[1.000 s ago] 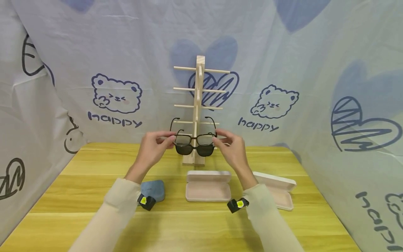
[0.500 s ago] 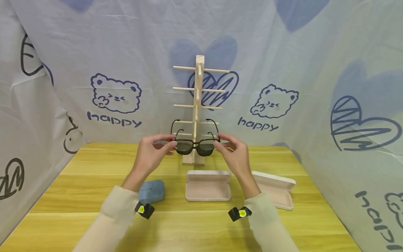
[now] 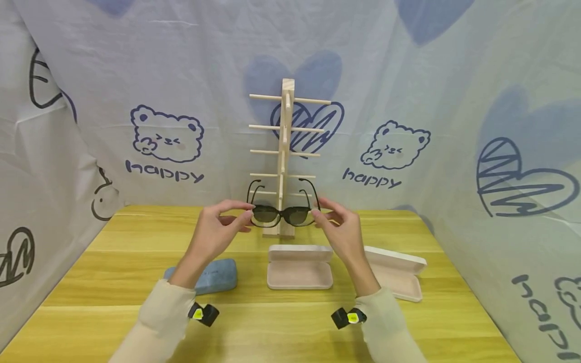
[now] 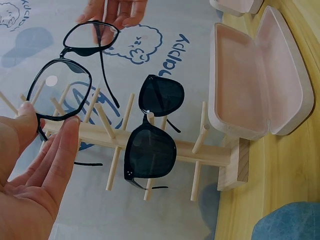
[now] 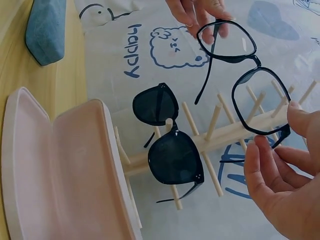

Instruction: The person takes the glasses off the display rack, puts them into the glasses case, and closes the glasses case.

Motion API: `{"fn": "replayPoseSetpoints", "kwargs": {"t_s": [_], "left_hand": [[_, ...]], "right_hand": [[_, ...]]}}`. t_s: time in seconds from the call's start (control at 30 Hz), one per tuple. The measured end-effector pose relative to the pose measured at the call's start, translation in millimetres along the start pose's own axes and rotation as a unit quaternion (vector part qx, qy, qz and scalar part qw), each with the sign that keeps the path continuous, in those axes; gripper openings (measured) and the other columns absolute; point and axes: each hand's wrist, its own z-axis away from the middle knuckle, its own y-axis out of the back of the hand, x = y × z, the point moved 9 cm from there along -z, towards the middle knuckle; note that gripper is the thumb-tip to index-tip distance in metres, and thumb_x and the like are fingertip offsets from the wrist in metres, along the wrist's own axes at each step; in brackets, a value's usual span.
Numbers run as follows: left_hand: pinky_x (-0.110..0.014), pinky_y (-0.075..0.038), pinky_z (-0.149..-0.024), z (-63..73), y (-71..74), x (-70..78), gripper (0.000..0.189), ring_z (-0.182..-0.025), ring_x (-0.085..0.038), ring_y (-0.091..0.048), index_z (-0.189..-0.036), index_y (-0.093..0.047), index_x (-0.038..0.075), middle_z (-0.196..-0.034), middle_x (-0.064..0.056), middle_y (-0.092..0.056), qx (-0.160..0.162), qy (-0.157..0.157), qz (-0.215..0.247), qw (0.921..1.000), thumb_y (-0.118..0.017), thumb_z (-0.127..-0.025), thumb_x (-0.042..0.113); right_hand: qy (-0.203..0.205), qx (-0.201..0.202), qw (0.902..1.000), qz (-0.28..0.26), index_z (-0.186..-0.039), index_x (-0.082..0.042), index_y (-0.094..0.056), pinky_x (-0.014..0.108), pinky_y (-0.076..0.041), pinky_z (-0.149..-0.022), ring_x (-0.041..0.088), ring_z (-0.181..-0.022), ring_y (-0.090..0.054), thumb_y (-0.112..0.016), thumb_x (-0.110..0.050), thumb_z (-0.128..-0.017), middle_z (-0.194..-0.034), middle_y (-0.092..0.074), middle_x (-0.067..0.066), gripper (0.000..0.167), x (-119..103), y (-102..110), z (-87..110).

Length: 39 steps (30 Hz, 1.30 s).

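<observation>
Both hands hold one pair of black-framed eyeglasses (image 5: pixel 246 60) with clear lenses, temples pointing toward the rack. My left hand (image 3: pixel 215 228) pinches one end of the frame between thumb and fingers; my right hand (image 3: pixel 341 228) pinches the other end. Behind them, black sunglasses (image 4: pixel 151 151) with dark lenses sit on a low peg of the wooden eyewear rack (image 3: pixel 286 118). In the head view the eyeglasses overlap the sunglasses, while both wrist views show the two pairs apart. Pegs above the sunglasses carry no eyewear.
An open pale-pink glasses case (image 3: pixel 299 276) lies before the rack. Another open case (image 3: pixel 404 282) stands at the right, partly behind the right forearm. A blue closed case (image 3: pixel 218 276) lies left, partly covered by the left forearm. Printed cloth (image 3: pixel 218 60) hangs behind the wooden table (image 3: pixel 272 327).
Both hands have moved down in the head view and slightly apart, carrying the eyeglasses lower, from above the sunglasses to in front of them. More of the blue case shows.
</observation>
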Motion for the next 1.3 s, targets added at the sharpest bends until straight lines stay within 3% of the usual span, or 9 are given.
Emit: {"fn": "replayPoseSetpoints", "kwargs": {"t_s": [0.27,0.43,0.8,1.03,1.3], "left_hand": [[-0.031,-0.065,-0.080,8.9,-3.0,2.0,0.026,-0.080,-0.010,-0.078,-0.122,-0.072,0.000,-0.125,-0.019,-0.067,-0.018,-0.014,0.030,0.9993,-0.069,-0.100,0.015],[-0.031,-0.065,-0.081,13.8,-3.0,-3.2,0.027,-0.079,-0.010,-0.078,-0.121,-0.072,-0.002,-0.126,-0.022,-0.067,-0.021,-0.001,0.043,0.9989,-0.071,-0.098,0.011],[-0.031,-0.065,-0.080,23.9,-1.7,-10.9,0.033,-0.082,-0.011,-0.078,-0.130,-0.069,0.006,-0.131,-0.020,-0.065,-0.024,0.032,0.052,0.9979,-0.072,-0.097,0.011],[-0.030,-0.065,-0.075,24.5,1.7,-9.3,0.042,-0.082,-0.008,-0.077,-0.138,-0.064,0.006,-0.131,-0.021,-0.064,-0.016,0.022,0.058,0.9980,-0.072,-0.097,0.008],[-0.030,-0.065,-0.076,24.8,1.5,-11.8,0.060,-0.081,-0.006,-0.077,-0.152,-0.051,0.007,-0.132,-0.024,-0.065,-0.010,0.035,0.058,0.9976,-0.073,-0.095,0.006]], "right_hand": [[-0.016,-0.002,0.9998,0.011,-0.136,-0.001,-0.065,0.021,-0.062,-0.080,0.002,-0.079,-0.070,-0.076,-0.010,-0.094,-0.131,-0.068,0.020,0.045,5.0,2.8,11.2],[-0.018,-0.003,0.9998,0.011,-0.136,-0.001,-0.065,0.020,-0.062,-0.079,0.002,-0.083,-0.071,-0.076,-0.009,-0.093,-0.131,-0.069,0.020,0.045,5.8,1.4,17.8],[-0.007,-0.011,0.9997,0.021,-0.136,-0.003,-0.066,0.019,-0.061,-0.078,0.005,-0.090,-0.069,-0.076,-0.007,-0.093,-0.124,-0.072,0.019,0.044,8.3,-3.1,25.9],[-0.012,-0.016,0.9997,0.010,-0.139,-0.002,-0.063,0.021,-0.062,-0.078,0.006,-0.089,-0.070,-0.074,-0.007,-0.094,-0.122,-0.071,0.019,0.046,8.1,-5.0,27.6],[-0.001,-0.014,0.9998,0.015,-0.136,0.003,-0.064,0.019,-0.061,-0.079,0.004,-0.090,-0.069,-0.074,-0.004,-0.094,-0.116,-0.071,0.020,0.044,3.9,-7.1,29.9]]}}
